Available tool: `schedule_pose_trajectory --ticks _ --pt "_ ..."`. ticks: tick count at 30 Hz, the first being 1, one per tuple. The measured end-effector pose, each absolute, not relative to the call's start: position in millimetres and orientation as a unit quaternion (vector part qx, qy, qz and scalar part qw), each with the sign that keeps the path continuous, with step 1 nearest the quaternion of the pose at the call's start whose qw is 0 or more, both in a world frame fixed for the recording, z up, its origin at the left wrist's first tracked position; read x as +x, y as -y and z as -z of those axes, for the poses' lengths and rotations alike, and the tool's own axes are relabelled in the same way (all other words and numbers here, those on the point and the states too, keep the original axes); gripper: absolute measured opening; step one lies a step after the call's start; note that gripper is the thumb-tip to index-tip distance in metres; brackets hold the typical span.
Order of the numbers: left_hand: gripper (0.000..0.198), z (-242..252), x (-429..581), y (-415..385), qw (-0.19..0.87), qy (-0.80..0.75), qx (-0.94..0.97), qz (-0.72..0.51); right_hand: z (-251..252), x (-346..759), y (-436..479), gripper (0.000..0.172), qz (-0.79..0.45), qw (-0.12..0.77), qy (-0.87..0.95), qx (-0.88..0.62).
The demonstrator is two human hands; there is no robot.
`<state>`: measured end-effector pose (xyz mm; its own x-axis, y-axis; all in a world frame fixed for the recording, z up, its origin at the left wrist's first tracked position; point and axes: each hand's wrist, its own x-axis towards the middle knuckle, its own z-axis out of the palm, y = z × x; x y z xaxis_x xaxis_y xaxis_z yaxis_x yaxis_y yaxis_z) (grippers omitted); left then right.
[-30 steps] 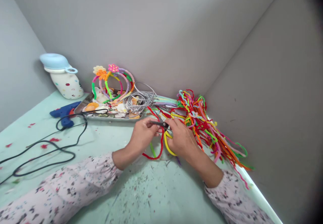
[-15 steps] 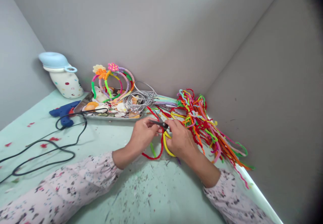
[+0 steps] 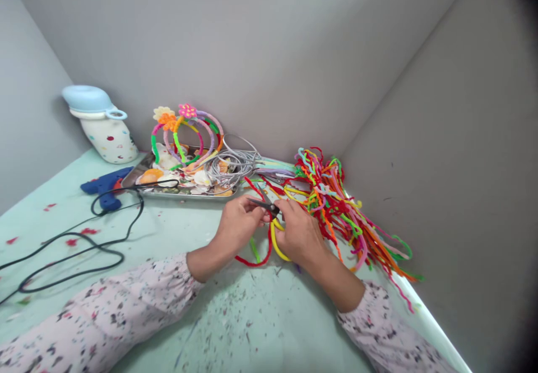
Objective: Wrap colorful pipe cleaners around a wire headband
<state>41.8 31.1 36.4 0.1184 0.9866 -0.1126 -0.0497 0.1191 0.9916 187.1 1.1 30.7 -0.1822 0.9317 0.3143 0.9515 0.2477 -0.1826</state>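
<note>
My right hand (image 3: 299, 230) is closed on a pair of scissors (image 3: 275, 238) with yellow handles and dark blades. The blades are spread apart and point left and away, towards my left hand (image 3: 239, 221). That hand is closed in a pinch, with a red pipe cleaner (image 3: 268, 252) at its fingertips. The pipe cleaner hangs in a loop below the blades. One blade lies against or just over the left fingers, so the exact pinch point is partly hidden. A short green pipe cleaner (image 3: 254, 249) shows on the table between the hands.
A heap of coloured pipe cleaners (image 3: 332, 199) lies to the right. Behind my hands, a metal tray (image 3: 189, 197) bears shells, silver wire coils (image 3: 237, 162) and flower-topped hoops (image 3: 202, 119). A blue glue gun (image 3: 108, 185) with a black cord (image 3: 90, 235) and a white bottle (image 3: 110, 137) are at left.
Both hands, the scissors and the red pipe cleaner stay almost as they were. The whole view has shifted very slightly.
</note>
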Motion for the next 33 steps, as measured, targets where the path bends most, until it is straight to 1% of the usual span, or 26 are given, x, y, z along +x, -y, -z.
schedule_pose_trajectory --ticks 14,27,33 --pt "0.007 -39.2 42.4 -29.5 0.579 -0.488 0.468 -0.455 -31.2 186.6 0.5 0.036 0.032 0.170 0.764 -0.621" --pt "0.003 -36.1 41.4 -30.0 0.586 -0.474 0.471 -0.460 -28.9 187.7 0.3 0.038 0.016 0.184 0.768 -0.613" --pt "0.003 -33.4 40.5 -31.1 0.588 -0.469 0.472 -0.459 -28.7 188.0 0.6 0.040 0.006 0.172 0.769 -0.616"
